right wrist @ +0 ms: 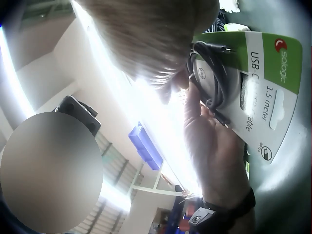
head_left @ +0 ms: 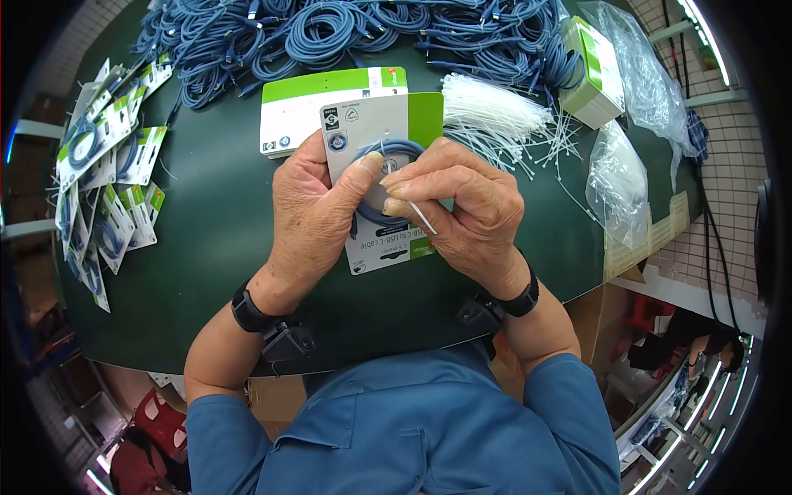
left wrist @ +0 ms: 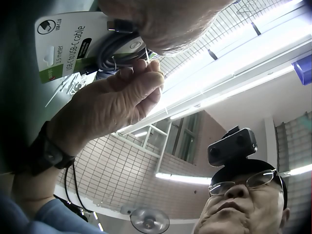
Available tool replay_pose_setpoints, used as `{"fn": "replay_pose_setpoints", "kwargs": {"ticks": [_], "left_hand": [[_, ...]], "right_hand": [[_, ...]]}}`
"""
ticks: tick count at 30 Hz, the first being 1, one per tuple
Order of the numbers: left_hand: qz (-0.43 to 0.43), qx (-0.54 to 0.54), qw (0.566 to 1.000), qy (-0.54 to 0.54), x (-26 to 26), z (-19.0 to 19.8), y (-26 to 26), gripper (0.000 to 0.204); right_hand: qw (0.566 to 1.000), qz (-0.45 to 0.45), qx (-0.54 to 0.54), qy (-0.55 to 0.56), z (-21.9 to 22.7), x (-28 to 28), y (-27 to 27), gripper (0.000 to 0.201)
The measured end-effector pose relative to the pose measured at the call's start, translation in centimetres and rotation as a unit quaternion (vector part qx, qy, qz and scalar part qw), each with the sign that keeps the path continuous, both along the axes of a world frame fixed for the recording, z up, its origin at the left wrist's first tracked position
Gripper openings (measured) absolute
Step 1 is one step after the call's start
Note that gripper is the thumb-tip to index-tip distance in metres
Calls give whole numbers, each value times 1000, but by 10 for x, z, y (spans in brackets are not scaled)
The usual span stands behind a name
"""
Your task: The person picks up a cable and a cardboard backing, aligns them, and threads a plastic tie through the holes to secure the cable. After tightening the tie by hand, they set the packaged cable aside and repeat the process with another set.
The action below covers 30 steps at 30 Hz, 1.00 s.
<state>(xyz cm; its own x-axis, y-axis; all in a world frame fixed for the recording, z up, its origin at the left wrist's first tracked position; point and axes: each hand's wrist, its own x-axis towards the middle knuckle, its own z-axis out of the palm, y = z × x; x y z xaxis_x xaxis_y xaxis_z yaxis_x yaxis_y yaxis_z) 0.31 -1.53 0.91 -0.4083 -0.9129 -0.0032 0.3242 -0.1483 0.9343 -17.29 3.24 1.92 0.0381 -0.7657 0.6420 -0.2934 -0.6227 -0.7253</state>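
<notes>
My left hand [head_left: 307,210] grips a white and green cable card [head_left: 426,115] from its left side, thumb lying over a coiled blue USB-C cable [head_left: 404,147] on its front. At the middle of the coil, my right hand [head_left: 478,202] pinches a thin white cable tie [head_left: 423,218] between thumb and fingers. The tie's tail sticks out below those fingertips. The left wrist view shows the lettered end of the card [left wrist: 61,36] with its hang hole. In the right wrist view the dark coil [right wrist: 217,73] lies against the card, partly covered by fingers.
Many bundled blue cables [head_left: 322,37] fill the far side. A stack of cards [head_left: 289,107] lies behind my hands, loose white cable ties [head_left: 495,111] to its right. Carded cables [head_left: 91,165] pile up at left. Another card stack [head_left: 598,70] and plastic bags [head_left: 619,177] are at right.
</notes>
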Motion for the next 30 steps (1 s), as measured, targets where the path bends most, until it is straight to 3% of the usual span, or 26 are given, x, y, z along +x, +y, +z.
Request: {"fn": "replay_pose_setpoints", "kwargs": {"ticks": [9,12,13,17,20,24,30], "left_hand": [[-12,-10,1000,-6,1,0,0,32],[1,2,1000,22,-6,-1,4,35],[1,3,1000,23,-7,-2,6,35],[-14,8,1000,14,-11,-6,13,36],[-23,18,999,13,-11,-8,14,35],[-22,20,999,18,-10,-8,13,35],[-15,14,1000,11,-10,-10,10,34]], "right_hand": [[999,-15,34,-1,3,0,3,16],[974,-75,129,-173,-2,8,9,12],[974,-75,129,-172,-3,7,9,12],[982,-129,98,-97,-4,0,4,8],[981,-174,78,32,5,-2,2,12],[984,-134,-14,115,1,-14,-10,19],[975,-136,-66,165,-4,-15,-15,23]]}}
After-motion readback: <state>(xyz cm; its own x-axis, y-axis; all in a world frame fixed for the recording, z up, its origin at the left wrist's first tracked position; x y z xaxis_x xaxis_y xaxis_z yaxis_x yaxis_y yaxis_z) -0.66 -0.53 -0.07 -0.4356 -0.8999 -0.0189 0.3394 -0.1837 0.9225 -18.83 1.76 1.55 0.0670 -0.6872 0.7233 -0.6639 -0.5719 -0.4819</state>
